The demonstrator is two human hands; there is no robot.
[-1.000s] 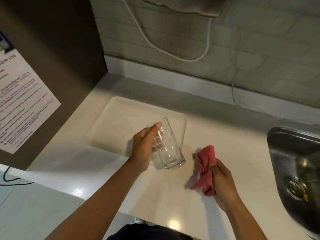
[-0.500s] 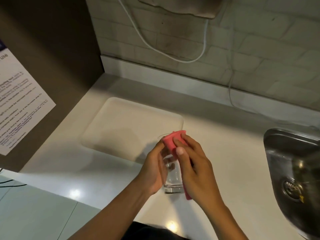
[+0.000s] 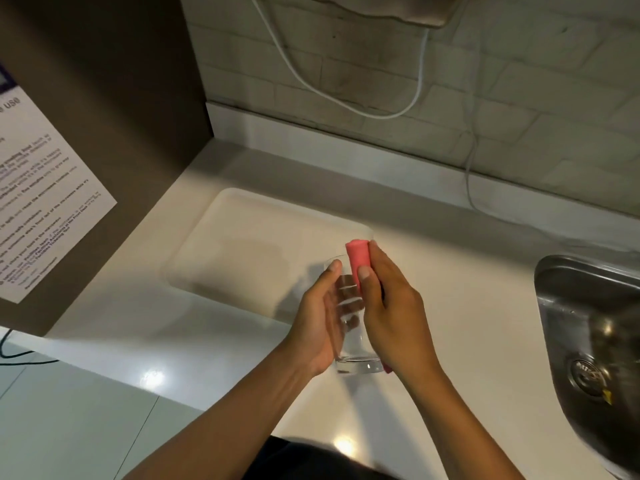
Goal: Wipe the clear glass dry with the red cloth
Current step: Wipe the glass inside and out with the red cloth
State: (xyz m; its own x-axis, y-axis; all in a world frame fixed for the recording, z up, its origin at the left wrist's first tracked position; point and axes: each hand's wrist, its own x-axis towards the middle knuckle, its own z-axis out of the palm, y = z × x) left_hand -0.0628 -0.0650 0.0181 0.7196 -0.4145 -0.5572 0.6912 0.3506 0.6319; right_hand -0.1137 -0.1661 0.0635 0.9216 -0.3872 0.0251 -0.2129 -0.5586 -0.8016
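Two bare forearms reached up from the bottom edge over a white counter point(image 3: 214, 344). The left hand point(image 3: 317, 327) was curled around the left side of the glass point(image 3: 349, 327), thumb up near the rim and fingers wrapped behind, seen through the clear wall. The glass stood about upright, its thick base low between the two wrists; whether the base touched the counter could not be told. The right hand point(image 3: 391, 306) was closed on the cloth point(image 3: 358, 259), pressing it against the right side of the glass. The thumb lay over the cloth near the rim, and the fingers ran along behind it. A folded red end stuck up just above the rim, and a small red tip showed below the heel of that hand, beside the base.

Just beyond the hands lay a pale tray point(image 3: 242, 220), flat on the counter, the glass near its right front corner. To the right, a steel sink point(image 3: 588, 306) with its drain sat well apart from the glass. On the left, a brown panel carried a printed notice point(image 3: 45, 209). At the back, a tiled wall point(image 3: 519, 98) had a white cable point(image 3: 346, 105) looping across it.
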